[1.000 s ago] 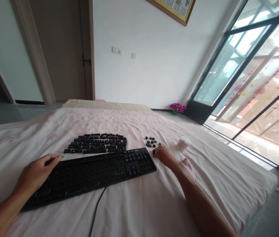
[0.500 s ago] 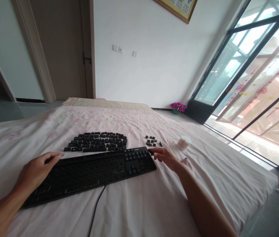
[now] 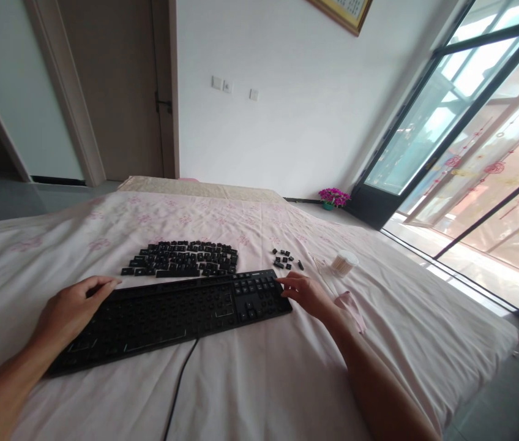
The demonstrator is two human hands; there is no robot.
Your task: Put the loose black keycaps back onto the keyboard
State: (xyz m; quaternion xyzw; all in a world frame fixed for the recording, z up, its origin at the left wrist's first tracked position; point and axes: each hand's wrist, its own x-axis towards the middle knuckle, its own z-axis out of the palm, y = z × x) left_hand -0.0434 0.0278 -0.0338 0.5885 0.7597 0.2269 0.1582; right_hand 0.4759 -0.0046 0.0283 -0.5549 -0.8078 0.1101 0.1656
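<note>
A black keyboard (image 3: 168, 312) lies slanted on the bed, its main section stripped of keycaps and its number pad largely fitted with them. My left hand (image 3: 69, 309) is closed at the keyboard's far left edge, thumb and forefinger together; the corner beneath is hidden. At the number pad's upper right, my right hand (image 3: 308, 295) has its fingertips bent down on the keys. The small black keycap at those fingertips is mostly covered. Beyond the keyboard lies a large group of loose keycaps (image 3: 179, 258), and a few spare keycaps (image 3: 282, 264) are scattered right of it.
A clear tub of cotton swabs (image 3: 344, 263) stands to the right, with loose swabs (image 3: 317, 260) beside it. A pink cloth (image 3: 351, 311) lies by my right wrist. The keyboard cable (image 3: 180, 386) runs towards me across the pink sheet (image 3: 250, 386).
My right hand has brought the keycap from just off the keyboard's upper right corner down onto the number pad. The left hand stays in place; the view has shifted slightly.
</note>
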